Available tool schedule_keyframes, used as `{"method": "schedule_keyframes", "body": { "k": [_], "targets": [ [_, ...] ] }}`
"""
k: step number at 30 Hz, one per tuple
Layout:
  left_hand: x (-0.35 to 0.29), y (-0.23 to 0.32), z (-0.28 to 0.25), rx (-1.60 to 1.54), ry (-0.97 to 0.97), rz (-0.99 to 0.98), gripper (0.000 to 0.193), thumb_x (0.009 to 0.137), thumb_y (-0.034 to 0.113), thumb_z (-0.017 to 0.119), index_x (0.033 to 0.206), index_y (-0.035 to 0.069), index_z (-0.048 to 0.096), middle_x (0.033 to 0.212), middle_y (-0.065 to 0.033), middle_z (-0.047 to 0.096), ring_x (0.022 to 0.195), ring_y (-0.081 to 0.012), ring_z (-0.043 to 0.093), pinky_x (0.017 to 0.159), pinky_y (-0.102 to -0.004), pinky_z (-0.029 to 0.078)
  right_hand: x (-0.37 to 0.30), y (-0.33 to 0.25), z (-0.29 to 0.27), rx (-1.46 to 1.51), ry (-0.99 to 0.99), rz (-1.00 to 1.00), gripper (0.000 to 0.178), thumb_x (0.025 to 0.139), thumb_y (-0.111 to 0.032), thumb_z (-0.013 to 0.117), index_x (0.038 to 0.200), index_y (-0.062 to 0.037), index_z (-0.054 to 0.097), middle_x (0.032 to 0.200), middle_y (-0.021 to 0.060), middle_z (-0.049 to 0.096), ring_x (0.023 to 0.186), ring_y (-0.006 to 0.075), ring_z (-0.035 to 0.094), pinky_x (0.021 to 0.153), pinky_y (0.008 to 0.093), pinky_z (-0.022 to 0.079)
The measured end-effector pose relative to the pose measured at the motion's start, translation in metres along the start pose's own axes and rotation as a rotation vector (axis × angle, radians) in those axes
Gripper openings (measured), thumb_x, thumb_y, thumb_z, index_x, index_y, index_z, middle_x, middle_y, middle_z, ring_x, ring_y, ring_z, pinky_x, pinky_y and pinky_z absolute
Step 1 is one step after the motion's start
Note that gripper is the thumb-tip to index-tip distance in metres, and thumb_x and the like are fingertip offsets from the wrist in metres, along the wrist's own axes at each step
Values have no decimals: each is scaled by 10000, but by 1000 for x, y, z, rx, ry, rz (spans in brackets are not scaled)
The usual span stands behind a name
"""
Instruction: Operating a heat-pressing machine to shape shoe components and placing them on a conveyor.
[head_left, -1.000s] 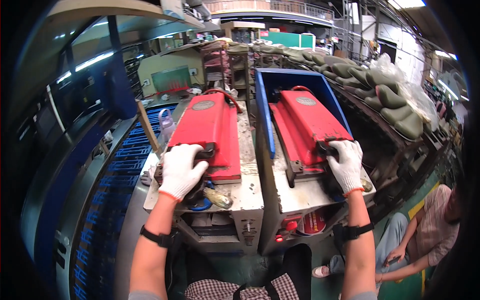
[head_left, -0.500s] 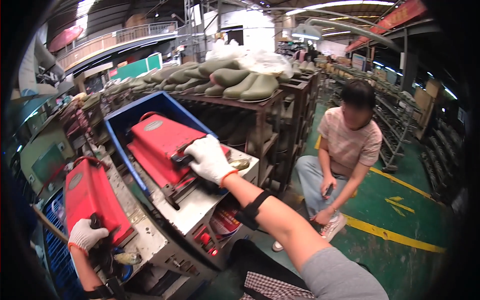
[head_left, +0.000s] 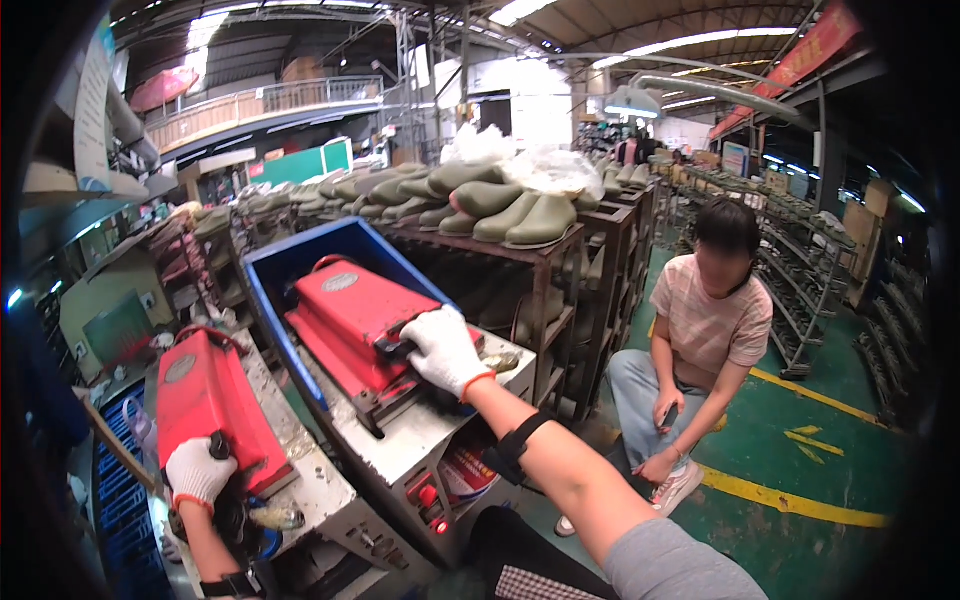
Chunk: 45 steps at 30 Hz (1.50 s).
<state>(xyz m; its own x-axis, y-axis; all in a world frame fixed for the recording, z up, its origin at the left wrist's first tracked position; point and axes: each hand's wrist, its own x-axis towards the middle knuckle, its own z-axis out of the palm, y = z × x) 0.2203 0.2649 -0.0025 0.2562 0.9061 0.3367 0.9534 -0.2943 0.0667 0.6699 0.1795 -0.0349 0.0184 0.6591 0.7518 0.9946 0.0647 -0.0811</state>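
Note:
Two red metal machine covers lie side by side, each on a pale, worn machine bench. My left hand, in a white knit glove (head_left: 200,474), is closed round the black handle (head_left: 220,447) at the near end of the left red cover (head_left: 205,385). With the arm stretched forward, my right hand (head_left: 448,352), gloved alike, grips a black handle (head_left: 396,348) on the near end of the right red cover (head_left: 350,300). Its fingers are partly hidden behind the glove's back. Both covers look lowered onto their benches. A blue-sided frame (head_left: 300,245) surrounds the right cover's far end.
Olive rubber boots (head_left: 540,220) pile on a rusty rack (head_left: 545,255) behind the machines. A seated person (head_left: 710,310) holding a phone is at the right. Red lit switches (head_left: 430,497) sit on the right bench's front. A blue plastic crate (head_left: 125,500) stands at far left.
The whole view has shifted, so the scene sits farther right and lower in the picture. Both hands remain on their handles, and the covers look the same.

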Motion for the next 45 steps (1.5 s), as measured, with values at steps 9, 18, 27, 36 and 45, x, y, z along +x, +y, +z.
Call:
{"method": "schedule_keyframes", "body": {
  "k": [9, 18, 27, 36, 45],
  "targets": [
    [-7, 3, -5, 3, -6, 1, 358, 758, 443, 688, 895, 128, 788, 877, -176, 747, 868, -391, 734, 759, -483, 580, 0, 3, 3, 53, 141, -103, 196, 738, -146, 784, 922, -135, 718, 893, 89, 704, 914, 337, 672, 848, 469, 475],
    [-8, 8, -8, -17, -18, -56, 370, 727, 443, 735, 892, 115, 774, 873, -176, 740, 870, -374, 729, 764, -455, 565, -3, 3, 5, 18, 66, -5, 224, 790, -150, 741, 1013, -166, 741, 996, 51, 691, 1079, 272, 630, 1042, 424, 403],
    [-9, 7, -6, -18, 4, -51, 357, 727, 435, 743, 890, 120, 774, 851, -170, 738, 851, -369, 729, 753, -450, 564, -3, 1, 2, 40, 47, 5, 223, 793, -150, 743, 1015, -165, 737, 1002, 53, 686, 1085, 270, 626, 1047, 416, 399],
    [-10, 5, -4, 2, 66, -34, 341, 753, 432, 722, 886, 122, 773, 876, -184, 737, 864, -375, 728, 766, -478, 571, -2, 2, 1, 62, 76, -76, 220, 778, -191, 781, 989, -157, 728, 980, 65, 686, 1044, 289, 636, 983, 444, 427],
    [-9, 9, -7, -29, 13, -51, 360, 733, 431, 733, 917, 126, 784, 894, -180, 745, 876, -384, 727, 774, -461, 571, -1, 1, 3, 30, 136, -77, 215, 769, -180, 787, 968, -149, 711, 943, 53, 681, 993, 285, 632, 932, 421, 441]
  ]
}}
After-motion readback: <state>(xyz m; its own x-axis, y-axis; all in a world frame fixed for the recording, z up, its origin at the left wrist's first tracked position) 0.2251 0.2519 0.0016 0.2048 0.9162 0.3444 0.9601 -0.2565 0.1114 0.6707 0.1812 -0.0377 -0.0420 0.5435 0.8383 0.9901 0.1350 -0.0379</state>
